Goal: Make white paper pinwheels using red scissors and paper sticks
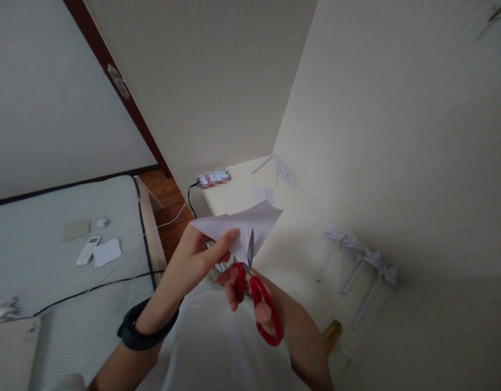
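Observation:
Between thumb and fingers, my left hand (199, 258) grips a sheet of white paper (238, 222) with a faint crease in it. My right hand (250, 296) has its fingers through the red handles of a pair of scissors (251, 250), with the blades pointing up at the paper. One blade lies across the near side of the paper; whether it is cutting I cannot tell. On the white table beyond lie a small white paper piece (264, 194) and several thin white sticks (285, 171). Several paper pinwheel-like shapes on sticks (360, 255) lie to the right.
A mattress (124, 206) on the left carries a remote control (88, 250), white cards (107, 252) and a black cable (99, 283). A power strip (213, 178) sits at the table's far left corner. Near my right arm is a yellow tape-like roll (333, 334). Pale walls enclose the table.

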`<state>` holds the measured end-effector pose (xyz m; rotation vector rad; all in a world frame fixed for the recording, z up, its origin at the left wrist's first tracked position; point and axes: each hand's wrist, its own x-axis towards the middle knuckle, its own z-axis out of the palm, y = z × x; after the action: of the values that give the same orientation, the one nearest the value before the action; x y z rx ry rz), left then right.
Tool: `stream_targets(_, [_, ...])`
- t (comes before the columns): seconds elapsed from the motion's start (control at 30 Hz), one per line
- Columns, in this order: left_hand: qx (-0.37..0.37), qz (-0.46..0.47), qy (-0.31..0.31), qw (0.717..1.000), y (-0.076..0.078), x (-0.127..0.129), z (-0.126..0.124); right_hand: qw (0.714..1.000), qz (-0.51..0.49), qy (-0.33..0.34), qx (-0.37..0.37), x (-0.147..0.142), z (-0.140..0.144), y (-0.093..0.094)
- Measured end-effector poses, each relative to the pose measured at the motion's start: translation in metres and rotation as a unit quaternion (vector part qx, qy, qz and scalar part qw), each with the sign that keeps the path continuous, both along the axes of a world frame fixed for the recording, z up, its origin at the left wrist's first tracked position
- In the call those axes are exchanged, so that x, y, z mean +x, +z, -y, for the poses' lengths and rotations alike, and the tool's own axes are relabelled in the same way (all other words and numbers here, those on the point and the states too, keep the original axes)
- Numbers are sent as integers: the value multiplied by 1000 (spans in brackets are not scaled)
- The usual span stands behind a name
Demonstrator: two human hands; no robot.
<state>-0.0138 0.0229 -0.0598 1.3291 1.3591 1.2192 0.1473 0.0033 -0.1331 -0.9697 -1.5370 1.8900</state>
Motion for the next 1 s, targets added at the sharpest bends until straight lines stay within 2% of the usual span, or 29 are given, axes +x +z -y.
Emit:
stream_targets(0.17, [-8, 25, -3, 1000, -1, -1, -2, 987, -149, 53, -22, 1, 1, -2])
stream_targets(0.33, [-28, 51, 6, 998, -2, -1, -2, 983, -169, 63, -29, 0, 0, 2])
stream_targets(0.5, [-40, 82, 11, 996, 0, 2, 1, 983, -171, 45, -54, -1, 1, 10])
stream_targets(0.6, [-41, 82, 7, 996, 0, 3, 1, 979, -190, 64, -39, -3, -1, 2])
stream_targets(0.73, [-23, 54, 8, 998, -2, 2, 1, 973, -219, 54, -41, -6, -3, -15])
stream_targets(0.83, [-20, 42, -33, 998, -6, 0, 0, 973, -222, 46, -37, -7, -2, -13])
stream_targets(1.0, [-47, 66, -113, 990, -11, -4, 0, 988, -154, 23, 14, -4, 1, 8])
